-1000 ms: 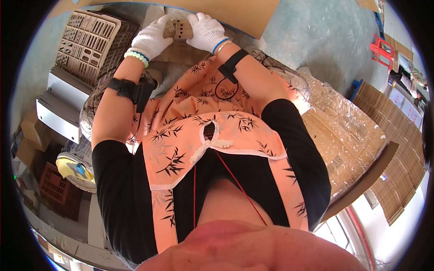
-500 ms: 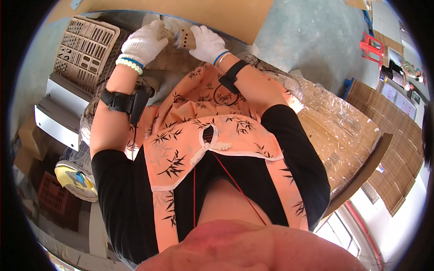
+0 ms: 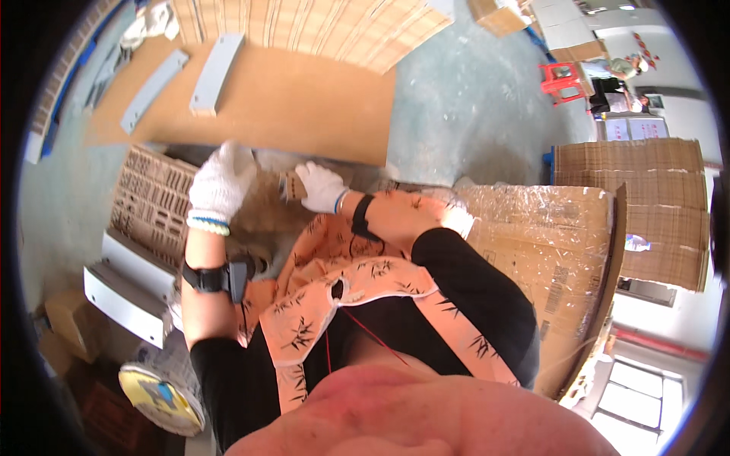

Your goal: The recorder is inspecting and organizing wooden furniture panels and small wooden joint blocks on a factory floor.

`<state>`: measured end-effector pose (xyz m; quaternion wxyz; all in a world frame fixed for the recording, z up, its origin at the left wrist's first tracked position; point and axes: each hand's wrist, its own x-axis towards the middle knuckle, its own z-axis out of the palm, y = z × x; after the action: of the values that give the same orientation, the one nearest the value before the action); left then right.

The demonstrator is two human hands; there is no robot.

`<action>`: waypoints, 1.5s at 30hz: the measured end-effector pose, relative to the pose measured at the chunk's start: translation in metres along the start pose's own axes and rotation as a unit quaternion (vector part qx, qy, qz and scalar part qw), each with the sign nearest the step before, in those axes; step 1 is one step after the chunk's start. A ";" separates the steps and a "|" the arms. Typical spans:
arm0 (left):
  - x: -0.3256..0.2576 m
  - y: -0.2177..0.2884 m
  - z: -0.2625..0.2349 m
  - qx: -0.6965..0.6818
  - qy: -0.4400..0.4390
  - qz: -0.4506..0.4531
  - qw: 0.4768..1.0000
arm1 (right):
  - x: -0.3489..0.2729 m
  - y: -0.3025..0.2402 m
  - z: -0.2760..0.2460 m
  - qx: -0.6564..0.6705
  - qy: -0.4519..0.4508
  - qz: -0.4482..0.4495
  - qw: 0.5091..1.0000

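Note:
My right hand (image 3: pixel 322 188), in a white knit glove, has its fingers closed on the edge of a small tan block (image 3: pixel 290 186). My left hand (image 3: pixel 220 182), gloved the same way, is raised beside the slotted plastic crate (image 3: pixel 152 194), to the left of the block. Its fingers are curled together, and whatever they may hold is hidden. Both hands are in front of my lap, over a peach apron (image 3: pixel 357 277) with a dark leaf print.
Grey curved panels (image 3: pixel 217 76) lie on a brown board (image 3: pixel 319 106) ahead; more grey panels (image 3: pixel 125 300) stand at left, near a round yellow-topped container (image 3: pixel 160 395). A large cardboard box (image 3: pixel 532 251) is at right. Farther off are a red stool (image 3: pixel 561 83) and people.
The view has tilted up, bringing the far board and its panels into sight. My left hand has lifted slightly away from the block, which stays in my right hand.

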<state>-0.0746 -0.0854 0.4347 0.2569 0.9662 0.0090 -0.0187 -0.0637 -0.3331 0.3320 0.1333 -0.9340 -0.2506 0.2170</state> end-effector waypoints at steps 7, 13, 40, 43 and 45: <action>-0.006 0.025 -0.021 -0.013 0.018 0.010 1.000 | -0.019 -0.002 -0.031 -0.021 -0.009 -0.019 1.000; -0.007 0.025 -0.015 -0.009 -0.020 0.011 1.000 | -0.031 0.014 -0.015 0.012 -0.011 0.024 1.000; -0.013 0.040 -0.010 -0.005 -0.056 0.048 0.997 | -0.032 0.018 -0.006 0.011 0.018 0.017 1.000; -0.013 0.041 -0.009 -0.006 -0.060 0.046 0.997 | -0.029 0.018 -0.005 0.003 0.011 0.019 1.000; -0.013 0.041 -0.008 0.001 -0.055 0.053 0.997 | -0.029 0.020 -0.002 -0.005 0.019 0.014 1.000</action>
<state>-0.0864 -0.1171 0.4623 0.2565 0.9632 -0.0558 -0.0579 -0.0772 -0.3659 0.3366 0.1306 -0.9419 -0.2363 0.1998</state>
